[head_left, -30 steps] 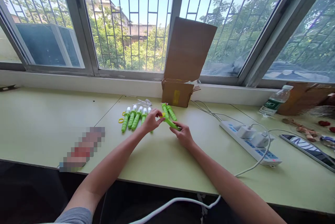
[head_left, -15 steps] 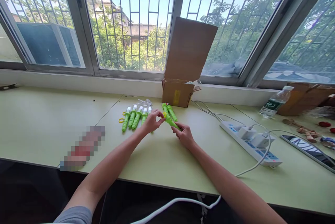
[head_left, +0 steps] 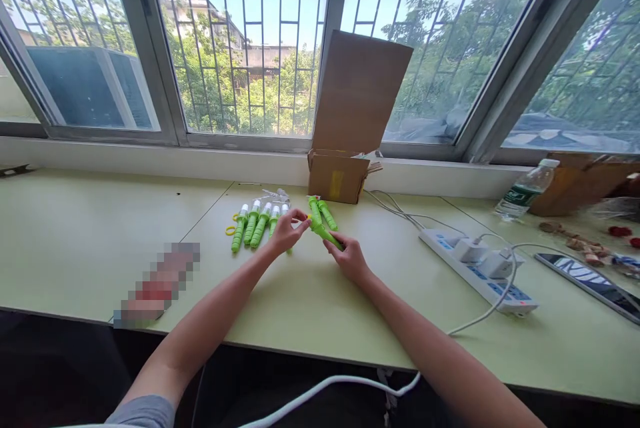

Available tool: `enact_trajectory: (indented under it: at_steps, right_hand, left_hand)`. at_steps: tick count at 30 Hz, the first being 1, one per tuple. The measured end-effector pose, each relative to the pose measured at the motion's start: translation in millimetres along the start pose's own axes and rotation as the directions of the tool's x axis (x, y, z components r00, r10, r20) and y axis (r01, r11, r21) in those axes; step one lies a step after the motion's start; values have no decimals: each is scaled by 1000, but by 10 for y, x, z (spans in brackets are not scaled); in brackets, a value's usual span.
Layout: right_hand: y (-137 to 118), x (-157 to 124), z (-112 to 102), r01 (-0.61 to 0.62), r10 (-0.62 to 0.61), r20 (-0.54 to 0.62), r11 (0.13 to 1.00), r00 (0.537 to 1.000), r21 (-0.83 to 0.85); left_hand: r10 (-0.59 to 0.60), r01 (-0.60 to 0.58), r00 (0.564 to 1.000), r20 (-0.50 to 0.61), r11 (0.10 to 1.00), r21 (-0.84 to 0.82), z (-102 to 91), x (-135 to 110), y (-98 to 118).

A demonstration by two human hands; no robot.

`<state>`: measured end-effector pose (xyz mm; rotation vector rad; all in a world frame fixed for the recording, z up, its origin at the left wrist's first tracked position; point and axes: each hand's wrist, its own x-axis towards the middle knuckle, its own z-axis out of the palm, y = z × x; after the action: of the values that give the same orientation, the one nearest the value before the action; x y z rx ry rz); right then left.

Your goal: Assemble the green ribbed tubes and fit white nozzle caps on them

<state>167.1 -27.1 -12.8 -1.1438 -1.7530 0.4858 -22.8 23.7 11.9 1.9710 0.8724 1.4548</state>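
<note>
My right hand point(head_left: 349, 257) is closed around the lower end of a green plastic tube point(head_left: 323, 233), which tilts up to the left above the table. At its upper end, my left hand point(head_left: 290, 229) pinches a small yellow ring point(head_left: 309, 217), largely hidden by the fingertips. Left of my left hand lies a row of several green ribbed tubes point(head_left: 260, 225) with white tops, partly covered by that hand. Beside the row's left end are yellow rings point(head_left: 231, 231). Just beyond the held tube lie two more green tubes point(head_left: 327, 215).
An open cardboard box point(head_left: 336, 178) stands against the window wall. Clear plastic pieces point(head_left: 277, 197) lie behind the row. On the right are a white power strip point(head_left: 475, 271) with cables, a phone point(head_left: 590, 285) and a water bottle point(head_left: 526, 191). A blurred-out item point(head_left: 159, 288) lies at the left.
My left fingers have closed in further over the yellow ring, so less of it shows. The held tube has shifted slightly left, while the camera view has moved a little.
</note>
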Motion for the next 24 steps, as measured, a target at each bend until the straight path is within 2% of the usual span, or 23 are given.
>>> enact_trajectory:
  at_steps: [5, 15, 24]
  right_hand:
    - [6, -4, 0, 45, -45, -10, 999, 999, -27]
    - [10, -11, -7, 99, -102, -17, 988, 995, -116]
    - [8, -6, 19, 68, -71, -7, 979, 997, -194]
  left_hand:
    - [-56, 56, 998, 3, 992, -109, -3, 13, -15]
    - [-110, 119, 991, 71, 984, -130, -7, 21, -61]
    - [-128, 144, 985, 116, 979, -147, -44, 25, -77]
